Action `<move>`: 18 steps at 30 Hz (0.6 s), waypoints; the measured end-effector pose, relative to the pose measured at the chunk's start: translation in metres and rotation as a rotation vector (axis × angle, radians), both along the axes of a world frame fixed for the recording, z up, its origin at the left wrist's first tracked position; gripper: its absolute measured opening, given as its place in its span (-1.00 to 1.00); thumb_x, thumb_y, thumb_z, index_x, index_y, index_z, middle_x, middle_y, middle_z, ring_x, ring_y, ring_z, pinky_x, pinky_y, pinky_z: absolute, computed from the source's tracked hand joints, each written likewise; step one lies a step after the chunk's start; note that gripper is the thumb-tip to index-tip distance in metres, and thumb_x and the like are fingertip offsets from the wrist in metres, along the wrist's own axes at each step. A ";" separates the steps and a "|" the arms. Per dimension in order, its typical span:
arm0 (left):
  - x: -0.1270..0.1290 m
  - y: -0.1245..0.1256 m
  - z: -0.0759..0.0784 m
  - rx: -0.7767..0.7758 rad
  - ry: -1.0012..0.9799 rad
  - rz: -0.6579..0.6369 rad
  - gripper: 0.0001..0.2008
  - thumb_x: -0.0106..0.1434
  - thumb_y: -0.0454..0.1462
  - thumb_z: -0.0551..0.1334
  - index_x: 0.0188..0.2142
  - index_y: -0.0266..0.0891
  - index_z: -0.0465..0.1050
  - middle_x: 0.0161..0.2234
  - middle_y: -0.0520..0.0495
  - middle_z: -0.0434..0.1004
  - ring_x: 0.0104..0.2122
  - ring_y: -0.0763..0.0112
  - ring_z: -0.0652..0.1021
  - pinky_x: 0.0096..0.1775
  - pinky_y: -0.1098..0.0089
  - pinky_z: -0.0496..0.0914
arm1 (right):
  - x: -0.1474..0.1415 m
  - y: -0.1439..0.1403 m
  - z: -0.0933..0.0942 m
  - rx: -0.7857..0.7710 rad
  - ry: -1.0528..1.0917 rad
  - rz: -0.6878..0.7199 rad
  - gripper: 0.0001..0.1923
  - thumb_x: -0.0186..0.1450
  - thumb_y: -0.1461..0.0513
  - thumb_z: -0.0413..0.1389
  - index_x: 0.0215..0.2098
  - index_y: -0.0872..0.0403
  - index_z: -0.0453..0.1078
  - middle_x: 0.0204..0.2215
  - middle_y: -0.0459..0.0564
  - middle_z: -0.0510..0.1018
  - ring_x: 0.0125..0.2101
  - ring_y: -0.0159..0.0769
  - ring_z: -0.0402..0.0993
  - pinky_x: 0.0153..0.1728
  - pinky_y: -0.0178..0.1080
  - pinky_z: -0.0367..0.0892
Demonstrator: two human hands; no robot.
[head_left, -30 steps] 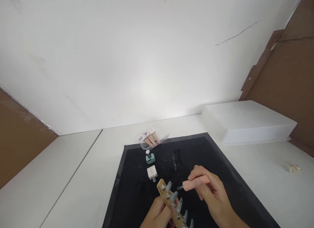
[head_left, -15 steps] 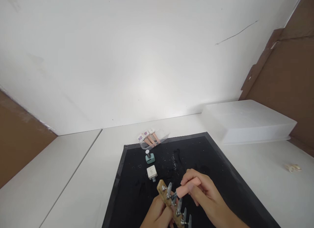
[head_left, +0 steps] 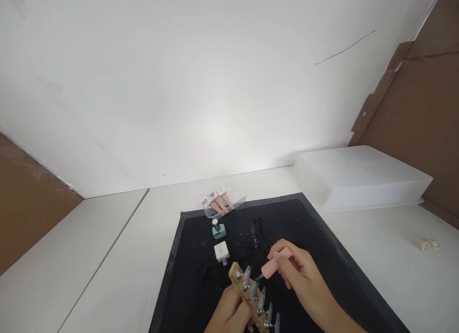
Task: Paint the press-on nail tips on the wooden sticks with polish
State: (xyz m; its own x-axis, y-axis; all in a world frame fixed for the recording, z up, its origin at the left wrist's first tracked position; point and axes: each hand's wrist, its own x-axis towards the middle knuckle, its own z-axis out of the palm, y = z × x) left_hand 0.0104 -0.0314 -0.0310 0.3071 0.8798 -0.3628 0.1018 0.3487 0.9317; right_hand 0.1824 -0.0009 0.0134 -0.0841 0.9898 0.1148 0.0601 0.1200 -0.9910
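Note:
My left hand (head_left: 229, 310) is closed around a wooden strip (head_left: 235, 272) at the bottom of the view. Several grey-blue false nails (head_left: 262, 298) stand in a row along it on small metal mounts. Between the fingers of my right hand (head_left: 301, 275) is a nail polish brush (head_left: 273, 265) with a pink cap handle. Its dark bristle end points down and left, at the tip of one of the nails; I cannot tell if they touch. Just beyond the strip, an open square white bottle (head_left: 221, 250) lies on its side with its neck towards me.
Farther back on the black mat (head_left: 283, 213) is a teal block with a dark-necked, white-topped piece (head_left: 218, 231). A clear tray (head_left: 238, 197) holds several pink-capped polish bottles (head_left: 217, 202). A white plastic bin (head_left: 362, 177) and small cream-coloured pieces (head_left: 425, 244) are at right.
My right hand has lifted the brush slightly up and away from the strip, showing more of its dark end. My left hand and the strip have barely moved.

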 end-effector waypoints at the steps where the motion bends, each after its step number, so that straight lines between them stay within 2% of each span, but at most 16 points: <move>1: 0.000 0.000 0.001 -0.001 -0.006 -0.003 -0.64 0.14 -0.01 0.14 -0.31 -0.30 0.38 -0.33 -0.04 0.29 -0.40 0.38 0.41 -0.34 0.35 0.36 | 0.000 0.000 0.000 0.000 -0.004 -0.003 -0.74 0.27 0.18 -0.02 -0.54 0.09 0.32 -0.68 -0.13 0.42 -0.70 -0.42 0.17 -0.67 -0.37 0.08; 6: 0.000 -0.001 -0.001 -0.014 -0.068 0.031 -0.63 0.12 0.00 0.17 -0.31 -0.28 0.37 -0.33 -0.04 0.29 -0.42 0.41 0.40 -0.36 0.37 0.34 | 0.001 0.001 -0.002 0.040 -0.007 -0.033 -0.67 0.29 0.16 -0.03 -0.59 0.09 0.32 -0.59 -0.10 0.44 -0.69 -0.45 0.12 -0.67 -0.37 0.07; 10: -0.004 0.003 -0.006 -0.197 -0.199 0.028 -0.64 0.05 -0.04 0.25 -0.30 -0.26 0.33 -0.39 0.00 0.36 -0.48 0.44 0.43 -0.40 0.38 0.32 | 0.002 -0.002 -0.002 0.083 0.038 -0.031 -0.68 0.32 0.10 -0.03 -0.48 0.09 0.36 -0.66 -0.18 0.31 -0.71 -0.46 0.06 -0.67 -0.37 0.05; 14: -0.007 0.011 -0.004 -0.303 -0.361 -0.048 -0.65 0.00 -0.06 0.29 -0.36 -0.26 0.32 -0.49 0.07 0.34 -0.52 0.46 0.45 -0.40 0.39 0.30 | 0.004 -0.004 -0.002 0.205 0.051 0.027 -0.70 0.34 0.09 -0.04 -0.38 0.07 0.41 -0.55 -0.11 0.39 -0.71 -0.46 0.13 -0.67 -0.36 0.12; 18: -0.008 0.015 0.005 -0.323 -0.417 -0.062 -0.59 -0.03 -0.01 0.31 -0.36 -0.29 0.34 -0.45 0.05 0.35 -0.51 0.48 0.43 -0.41 0.41 0.28 | 0.005 -0.005 0.001 0.308 0.065 0.121 -0.76 0.35 0.12 -0.03 -0.30 0.04 0.42 -0.49 -0.08 0.41 -0.69 -0.45 0.20 -0.67 -0.36 0.17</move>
